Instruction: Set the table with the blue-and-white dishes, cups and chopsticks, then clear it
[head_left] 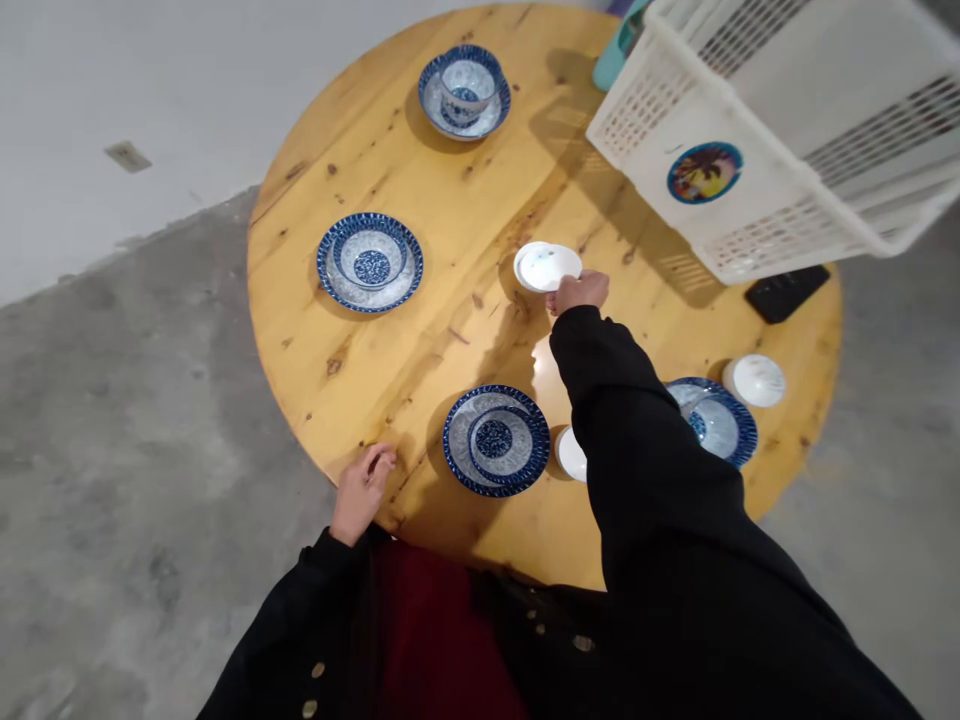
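Observation:
My right hand (581,291), reaching over the middle of the table, is closed on the near edge of a white cup (551,267). A second white rim or edge shows at its left; whether that is another cup, I cannot tell. At the table's near-left edge my left hand (364,492) rests with loosely bent fingers and holds nothing. Right of it lies a blue-patterned plate with a small bowl (495,438) on it. Beside that, a white cup (572,455) is partly covered by my right sleeve. Another white cup (756,380) stands by a plate (739,432) at the right.
Farther off on the round wooden table (450,350) are a plate with a bowl (370,262) and another plate with a bowl (465,92). A large white plastic basket (757,150) stands at the back right, near a black phone-like object (786,293) and a teal object (615,55).

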